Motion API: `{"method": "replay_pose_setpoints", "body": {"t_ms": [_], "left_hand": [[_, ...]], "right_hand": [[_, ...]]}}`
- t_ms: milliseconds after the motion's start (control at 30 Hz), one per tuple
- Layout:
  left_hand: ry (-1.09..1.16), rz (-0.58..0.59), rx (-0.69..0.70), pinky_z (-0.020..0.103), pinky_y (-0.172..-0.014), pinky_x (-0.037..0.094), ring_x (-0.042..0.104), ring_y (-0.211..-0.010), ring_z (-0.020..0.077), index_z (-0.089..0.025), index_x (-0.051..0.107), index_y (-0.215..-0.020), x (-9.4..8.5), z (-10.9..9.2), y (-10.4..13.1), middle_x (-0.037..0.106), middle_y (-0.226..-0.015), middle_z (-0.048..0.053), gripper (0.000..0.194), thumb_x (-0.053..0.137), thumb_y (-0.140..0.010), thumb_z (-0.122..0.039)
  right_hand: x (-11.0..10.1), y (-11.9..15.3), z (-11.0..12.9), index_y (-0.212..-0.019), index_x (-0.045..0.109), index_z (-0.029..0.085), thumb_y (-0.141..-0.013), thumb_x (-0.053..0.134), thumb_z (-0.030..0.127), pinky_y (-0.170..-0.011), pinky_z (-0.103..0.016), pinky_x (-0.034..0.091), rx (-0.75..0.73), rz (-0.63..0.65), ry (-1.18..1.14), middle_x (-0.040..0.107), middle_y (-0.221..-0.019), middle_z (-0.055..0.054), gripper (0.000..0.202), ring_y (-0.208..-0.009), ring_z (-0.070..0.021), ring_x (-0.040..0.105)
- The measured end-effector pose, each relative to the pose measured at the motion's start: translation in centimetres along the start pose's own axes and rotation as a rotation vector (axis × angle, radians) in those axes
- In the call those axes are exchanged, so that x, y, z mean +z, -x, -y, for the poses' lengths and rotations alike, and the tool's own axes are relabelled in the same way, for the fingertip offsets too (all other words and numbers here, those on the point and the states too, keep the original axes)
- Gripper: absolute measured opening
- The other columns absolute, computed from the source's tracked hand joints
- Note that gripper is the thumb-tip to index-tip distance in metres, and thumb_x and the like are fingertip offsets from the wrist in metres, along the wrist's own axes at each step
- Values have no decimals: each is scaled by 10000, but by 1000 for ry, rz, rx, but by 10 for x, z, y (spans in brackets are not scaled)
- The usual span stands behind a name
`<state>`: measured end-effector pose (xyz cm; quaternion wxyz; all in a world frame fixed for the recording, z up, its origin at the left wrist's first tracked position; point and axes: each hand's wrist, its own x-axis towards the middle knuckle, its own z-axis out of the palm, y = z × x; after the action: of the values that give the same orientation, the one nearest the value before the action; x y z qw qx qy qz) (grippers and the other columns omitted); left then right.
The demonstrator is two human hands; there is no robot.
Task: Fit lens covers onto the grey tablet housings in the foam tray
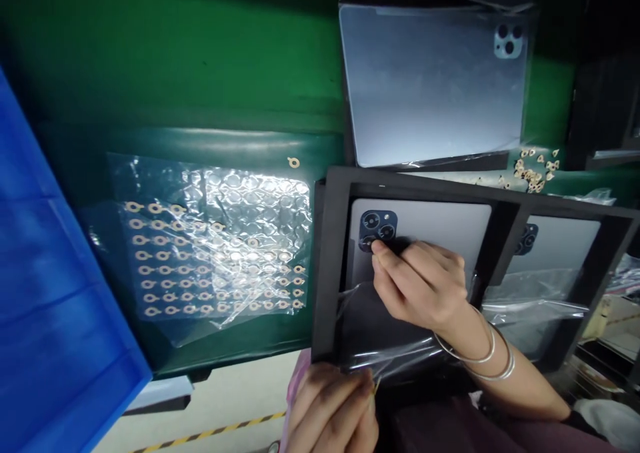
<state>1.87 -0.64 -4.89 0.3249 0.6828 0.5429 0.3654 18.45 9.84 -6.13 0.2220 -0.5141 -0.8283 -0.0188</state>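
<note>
A grey tablet [430,220] lies back up in a black tray [337,240], with clear film [395,360] folded back over its lower part. My right hand [420,283] is closed, its fingertips pressed together at the lower lens of the camera block [379,223]. Whatever it may pinch there is hidden. At the tray's front edge, my left hand [333,413] is closed, with a small yellowish tip showing beside its fingers; the thing itself cannot be made out. A second tablet [567,246], partly under film, occupies the tray's right compartment.
Left of the tray, a clear sheet [200,333] carries rows of small tabbed rings, with one loose ring [294,162] above. Another tablet [435,86] lies behind the tray. Small loose pieces [535,173] are scattered at right. A blue bin [65,306] stands at far left.
</note>
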Motion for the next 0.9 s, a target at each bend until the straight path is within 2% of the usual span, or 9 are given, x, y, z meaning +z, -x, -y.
{"method": "replay_pose_setpoints", "body": {"t_ms": [100, 300, 400, 500, 567, 633, 700, 800, 900], "left_hand": [[9, 27, 84, 266, -634, 551, 645, -682, 138, -127, 638, -868, 1, 3, -3, 707, -724, 47, 170, 597, -763, 0], [21, -30, 102, 276, -661, 525, 623, -722, 141, -127, 637, -920, 10, 6, 1, 696, -783, 65, 203, 582, -777, 7], [-2, -80, 120, 268, -679, 514, 626, -735, 135, -153, 634, -935, 17, 7, 3, 697, -808, 50, 225, 577, -784, 4], [-45, -86, 88, 260, -695, 509, 633, -739, 131, -178, 638, -911, 17, 3, -1, 699, -811, 27, 168, 566, -818, -58], [-39, -62, 19, 254, -679, 509, 635, -730, 134, -189, 647, -874, 16, -4, -7, 695, -796, 15, 123, 555, -837, -117], [6, -36, -42, 247, -650, 509, 637, -714, 138, -193, 652, -837, 15, -14, -12, 688, -775, 11, 113, 545, -843, -159], [59, -8, -67, 243, -636, 507, 635, -695, 140, -191, 652, -811, 18, -26, -17, 678, -745, 6, 116, 541, -840, -177], [81, 58, -33, 247, -652, 507, 630, -686, 141, -188, 642, -805, 33, -43, -23, 670, -726, 3, 124, 527, -851, -187], [-149, 207, 85, 272, -750, 507, 634, -813, 163, -179, 634, -885, 55, -52, -34, 689, -847, 32, 150, 487, -892, -210]], "right_hand": [[2, 3, 0, -924, 657, 120, -793, 591, 143, -454, -243, 353, -30, -16, 3, 447, -512, 45, 148, -465, -95, 397], [14, 5, 4, -761, 671, 167, -825, 570, 172, -457, -258, 291, 59, -59, 40, 493, -518, 39, 119, -483, -94, 423], [10, 2, -1, -818, 698, 179, -863, 523, 189, -490, -241, 307, 183, 3, -125, 566, -590, 22, 181, -548, -93, 490], [-13, 2, -7, -1036, 675, 196, -917, 474, 256, -571, -217, 376, 307, 247, -520, 626, -768, -5, 241, -609, -89, 510], [-35, 8, -6, -1163, 611, 208, -912, 502, 315, -581, -212, 400, 307, 398, -788, 625, -859, -11, 295, -578, -79, 469], [-54, 23, -1, -1155, 606, 206, -884, 550, 338, -571, -205, 403, 290, 474, -929, 624, -875, -7, 306, -566, -74, 451], [-68, 42, 6, -991, 655, 185, -882, 548, 330, -584, -204, 405, 336, 447, -932, 630, -808, -2, 210, -593, -84, 487], [-80, 70, 7, -779, 641, 182, -899, 499, 336, -596, -216, 425, 448, 310, -797, 631, -704, 1, 242, -620, -113, 546], [-95, 87, -20, -762, 634, 209, -880, 503, 355, -639, -239, 463, 488, 241, -591, 656, -726, 1, 229, -666, -144, 593]]}}
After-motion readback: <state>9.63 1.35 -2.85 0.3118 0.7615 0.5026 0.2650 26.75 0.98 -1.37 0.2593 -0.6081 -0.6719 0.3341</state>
